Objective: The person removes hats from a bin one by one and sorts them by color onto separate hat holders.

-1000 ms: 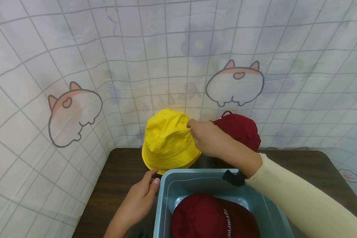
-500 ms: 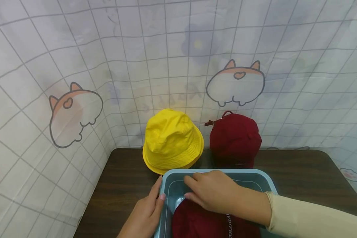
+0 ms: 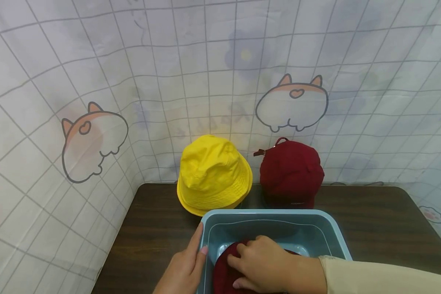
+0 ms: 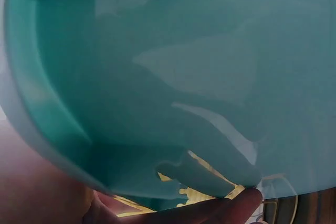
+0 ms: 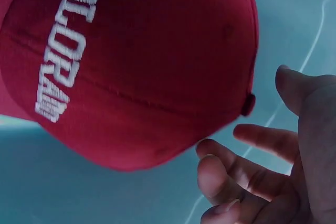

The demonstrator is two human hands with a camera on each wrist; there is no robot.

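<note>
A light blue plastic bin [image 3: 275, 212] stands at the table's front. In it lies a dark red baseball cap [image 3: 223, 270] with white lettering, visible in the right wrist view. My right hand [image 3: 266, 263] is down inside the bin over this cap and hides much of it from the head camera. In the right wrist view its loosely bent fingers [image 5: 257, 179] and thumb are spread beside the crown's top button, with no cloth pinched between them. My left hand [image 3: 185, 265] rests along the bin's left side, fingers extended against the outer wall [image 4: 157, 77].
Behind the bin, a yellow bucket hat [image 3: 213, 175] sits at the left and another dark red cap [image 3: 291, 173] with a rear strap at the right. Both are close to the white grid-patterned curtain [image 3: 213, 61]. Dark wood tabletop [image 3: 375, 228] shows on either side.
My right hand has come from beside the yellow hat down into the bin, onto the cap there. My left hand has shifted slightly right to lie against the bin's side.
</note>
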